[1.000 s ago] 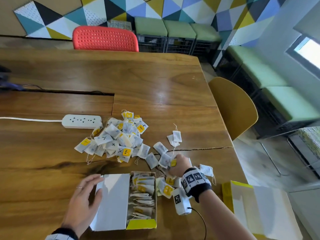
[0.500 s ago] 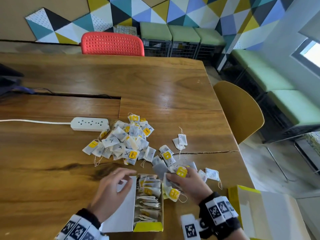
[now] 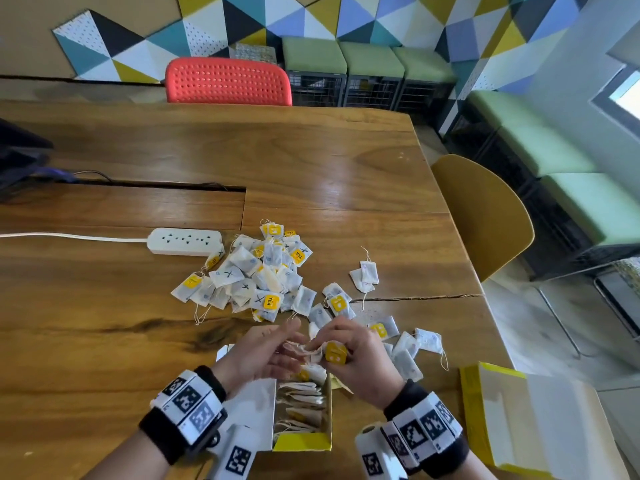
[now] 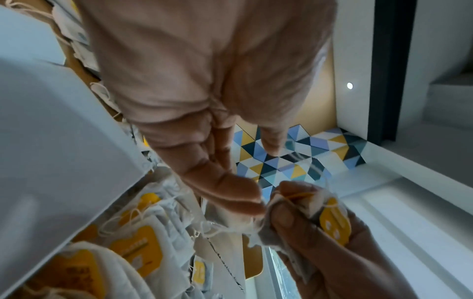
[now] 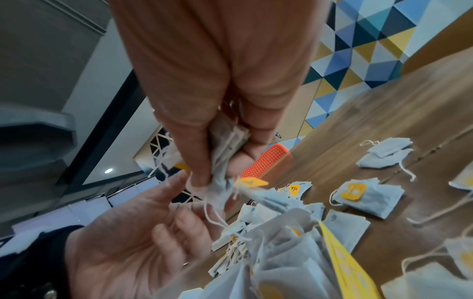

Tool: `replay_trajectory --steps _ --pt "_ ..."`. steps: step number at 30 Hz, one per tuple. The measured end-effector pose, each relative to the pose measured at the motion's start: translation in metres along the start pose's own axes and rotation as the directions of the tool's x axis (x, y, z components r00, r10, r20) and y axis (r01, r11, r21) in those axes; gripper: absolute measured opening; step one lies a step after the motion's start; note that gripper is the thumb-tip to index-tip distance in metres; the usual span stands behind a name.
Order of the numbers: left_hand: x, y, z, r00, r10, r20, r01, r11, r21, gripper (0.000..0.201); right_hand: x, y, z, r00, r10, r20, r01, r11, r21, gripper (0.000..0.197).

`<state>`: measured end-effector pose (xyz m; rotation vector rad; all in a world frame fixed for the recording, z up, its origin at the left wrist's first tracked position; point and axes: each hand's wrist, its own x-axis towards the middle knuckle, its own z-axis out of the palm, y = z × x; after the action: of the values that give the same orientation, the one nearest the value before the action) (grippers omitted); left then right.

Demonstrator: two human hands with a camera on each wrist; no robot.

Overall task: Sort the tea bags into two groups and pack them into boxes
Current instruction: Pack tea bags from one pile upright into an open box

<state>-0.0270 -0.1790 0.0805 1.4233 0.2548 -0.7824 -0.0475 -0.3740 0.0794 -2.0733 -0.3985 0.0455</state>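
Where the right hand curls its fingers round a small bunch of tea bags with a yellow tag, it holds them just above the far end of the open tea box, which is already lined with a row of bags. The left hand is beside it over the same box, palm up and fingers loosely spread, its fingertips touching the bunch's strings. Beyond the box lies the unsorted heap of tea bags, some marked with an X, and a white power strip at the heap's far left. A second yellow box stands open to the right of the tea box on the wooden table.
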Motion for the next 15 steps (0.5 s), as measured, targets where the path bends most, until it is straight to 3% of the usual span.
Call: replay_trajectory --steps 4,8,15 --pt "0.001 0.001 0.001 0.995 -0.061 0.082 0.062 0.998 -0.005 0.054 0.001 -0.003 -0.003 0.993 -0.089 0.072 0.091 0.995 -0.03 0.032" --pt "0.001 0.003 0.009 0.985 -0.069 0.157 0.081 0.994 -0.072 0.033 0.002 -0.002 -0.007 0.995 -0.085 0.049 0.086 0.996 -0.018 0.031" --pt "0.018 0.006 0.02 0.991 -0.132 0.031 0.135 0.982 -0.131 0.051 0.002 -0.005 -0.015 0.996 -0.087 0.028 0.086 0.996 0.024 0.025"
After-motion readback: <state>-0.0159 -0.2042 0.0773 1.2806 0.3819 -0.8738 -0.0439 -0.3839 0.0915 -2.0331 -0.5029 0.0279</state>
